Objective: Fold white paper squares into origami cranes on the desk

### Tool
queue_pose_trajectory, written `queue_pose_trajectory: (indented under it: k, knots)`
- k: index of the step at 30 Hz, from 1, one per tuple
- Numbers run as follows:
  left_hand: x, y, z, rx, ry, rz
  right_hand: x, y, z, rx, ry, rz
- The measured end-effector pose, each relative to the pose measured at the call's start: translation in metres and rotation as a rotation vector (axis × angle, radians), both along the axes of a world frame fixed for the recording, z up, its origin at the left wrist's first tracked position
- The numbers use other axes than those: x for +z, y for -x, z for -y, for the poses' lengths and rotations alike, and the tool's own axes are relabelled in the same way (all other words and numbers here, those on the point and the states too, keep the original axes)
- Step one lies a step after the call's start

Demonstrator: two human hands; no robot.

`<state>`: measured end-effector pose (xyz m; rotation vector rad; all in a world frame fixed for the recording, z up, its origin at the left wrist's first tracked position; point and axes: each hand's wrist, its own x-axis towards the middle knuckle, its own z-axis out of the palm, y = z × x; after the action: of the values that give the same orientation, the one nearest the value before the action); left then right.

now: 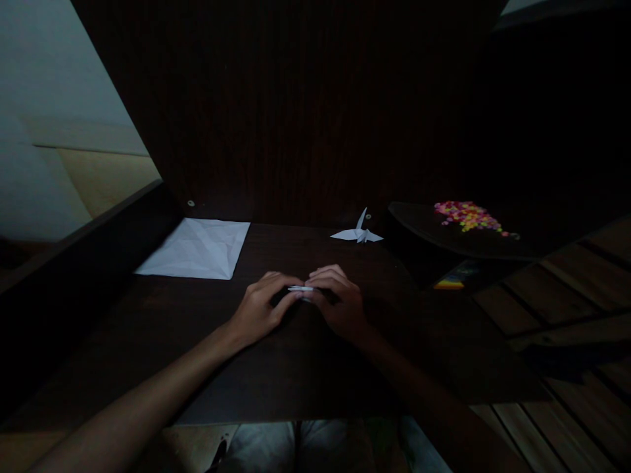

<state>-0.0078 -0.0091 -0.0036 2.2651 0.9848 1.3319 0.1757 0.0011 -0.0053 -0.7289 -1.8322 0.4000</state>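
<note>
Between my hands, just above the dark wooden desk, is a small piece of folded white paper (302, 288). My left hand (263, 303) pinches its left end with thumb and fingers. From the other side, my right hand (340, 299) grips the right end, and its fingers cover much of that part. Only a narrow white edge of the paper shows. Behind my right hand a finished-looking white paper crane (361, 235) stands on the desk. A creased white paper sheet (202, 249) lies flat to the far left.
A dark panel (296, 118) rises at the back of the desk (276, 381). Along the left runs a low side board (89, 230). On the right, a small dark shelf (419, 226) bears a cluster of colourful little pieces (468, 215). Wooden slats (566, 289) lie beyond.
</note>
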Motion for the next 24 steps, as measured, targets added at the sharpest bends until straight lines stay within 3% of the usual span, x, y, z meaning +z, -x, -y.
queue_pose_trajectory:
  k: [3,7,14,18,24]
  knots:
    - [-0.001,0.0,0.0,0.033,0.139,0.049,-0.002,0.0,0.001,-0.004,0.073,-0.007]
    - [-0.001,0.0,-0.004,0.067,0.371,0.306,-0.007,-0.001,0.0,-0.066,0.264,0.017]
    - [0.001,0.003,-0.01,-0.023,0.596,0.551,-0.013,0.002,-0.008,-0.025,0.514,-0.228]
    - [0.005,0.005,-0.008,-0.089,0.663,0.509,-0.01,0.001,-0.009,-0.031,0.545,-0.212]
    - [0.009,0.005,-0.006,-0.023,0.594,0.199,-0.01,0.0,-0.009,0.038,0.485,-0.192]
